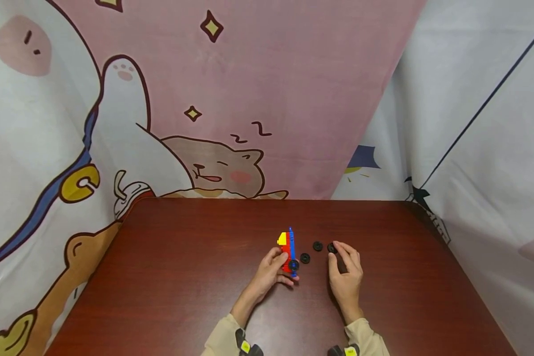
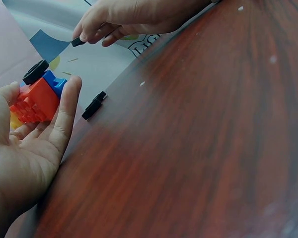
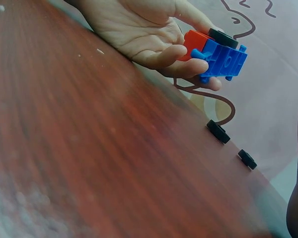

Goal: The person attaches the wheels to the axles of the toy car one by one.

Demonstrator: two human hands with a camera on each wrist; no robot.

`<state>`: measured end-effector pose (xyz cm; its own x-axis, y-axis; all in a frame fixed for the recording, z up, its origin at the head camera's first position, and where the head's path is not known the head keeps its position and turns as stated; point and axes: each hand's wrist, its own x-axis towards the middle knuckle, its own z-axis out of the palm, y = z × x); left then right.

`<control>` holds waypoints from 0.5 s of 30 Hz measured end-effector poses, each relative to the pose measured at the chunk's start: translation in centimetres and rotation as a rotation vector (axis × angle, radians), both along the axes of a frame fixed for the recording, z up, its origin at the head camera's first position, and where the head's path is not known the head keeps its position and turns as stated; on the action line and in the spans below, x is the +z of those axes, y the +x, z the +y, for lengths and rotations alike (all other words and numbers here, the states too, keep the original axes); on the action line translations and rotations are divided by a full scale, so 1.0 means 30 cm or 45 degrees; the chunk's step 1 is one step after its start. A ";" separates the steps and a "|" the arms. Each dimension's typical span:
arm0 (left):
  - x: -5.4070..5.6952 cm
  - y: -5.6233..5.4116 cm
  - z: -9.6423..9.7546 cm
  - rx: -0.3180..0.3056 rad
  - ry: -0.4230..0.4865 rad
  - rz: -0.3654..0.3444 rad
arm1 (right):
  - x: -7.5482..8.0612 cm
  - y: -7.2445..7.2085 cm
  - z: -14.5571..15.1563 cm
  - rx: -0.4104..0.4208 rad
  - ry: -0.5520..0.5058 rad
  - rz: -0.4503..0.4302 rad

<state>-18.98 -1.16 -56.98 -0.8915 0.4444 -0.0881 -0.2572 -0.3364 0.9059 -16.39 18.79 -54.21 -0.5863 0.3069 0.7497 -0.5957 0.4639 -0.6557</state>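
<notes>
Left hand (image 1: 267, 276) pinches a red, blue and yellow plastic toy vehicle (image 1: 291, 242), thumb on the red side, held above the dark reddish-brown wood-grain table (image 1: 182, 277). Clock centred on the toy, head view: yellow block (image 1: 282, 239) at 11, blue base along the 3 o'clock side, one black round wheel (image 1: 293, 265) fitted at 5. Right hand (image 1: 348, 279) at 4 o'clock, thumb and fingers pinching a separate black disc-shaped wheel (image 1: 331, 248) at 3. Two loose black wheels on the table between the hands: nearer one (image 1: 305, 258) toward 4, farther one (image 1: 318, 246) toward 3, not touching.
</notes>
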 end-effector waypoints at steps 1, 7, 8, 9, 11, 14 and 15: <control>0.001 0.001 -0.001 0.000 0.000 0.001 | 0.000 0.000 -0.001 0.004 -0.002 0.006; 0.009 0.006 -0.003 -0.005 -0.002 0.009 | -0.001 -0.004 -0.013 0.023 0.000 0.037; 0.008 0.005 -0.003 -0.007 0.000 0.010 | -0.001 -0.005 -0.016 0.024 0.003 0.040; 0.008 0.004 -0.004 -0.009 0.002 0.012 | 0.000 -0.005 -0.019 0.029 0.003 0.045; 0.008 0.003 -0.005 -0.013 0.006 0.014 | 0.001 -0.007 -0.025 0.034 0.007 0.049; 0.007 0.003 -0.007 -0.012 0.006 0.018 | 0.001 -0.008 -0.032 0.040 0.012 0.054; 0.007 0.004 -0.008 -0.009 0.007 0.017 | 0.000 -0.009 -0.034 0.043 0.013 0.057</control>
